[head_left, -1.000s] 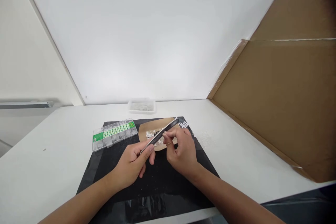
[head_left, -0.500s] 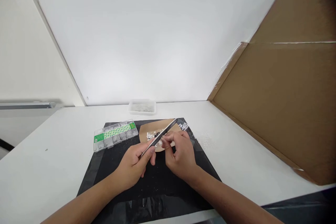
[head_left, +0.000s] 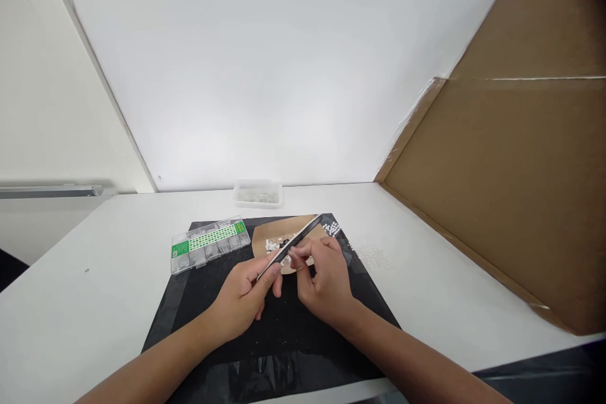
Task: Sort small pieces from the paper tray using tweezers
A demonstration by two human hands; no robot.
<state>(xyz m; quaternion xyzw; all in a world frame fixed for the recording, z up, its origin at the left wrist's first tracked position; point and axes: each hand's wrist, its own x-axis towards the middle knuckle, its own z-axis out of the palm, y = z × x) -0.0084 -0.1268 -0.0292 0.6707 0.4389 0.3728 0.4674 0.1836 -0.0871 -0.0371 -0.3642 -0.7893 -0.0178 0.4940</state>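
Observation:
Gripped between the thumb and fingers of my left hand (head_left: 243, 297) is a thin flat black piece with a pale edge (head_left: 296, 241), its exact kind unclear. It slants up to the right above a sheet of brown paper (head_left: 265, 228). My right hand (head_left: 324, 278) is closed in a pinch beside the underside of this piece. Whatever its fingertips hold, if anything, is too small or hidden to make out. Small white and dark bits (head_left: 272, 244) lie on the paper, partly covered by the piece and my hands.
A black mat (head_left: 208, 309) lies under my hands on the white table (head_left: 85, 315). On its left sits a clear compartment box with a green label (head_left: 211, 245). Small white pieces (head_left: 332, 228) lie right of the paper. Behind stands a translucent tray (head_left: 258, 204); cardboard (head_left: 497, 189) rises at right.
My right fingertips have shifted slightly left, closer to the black piece. My left hand keeps its grip, and the whole view has moved a little.

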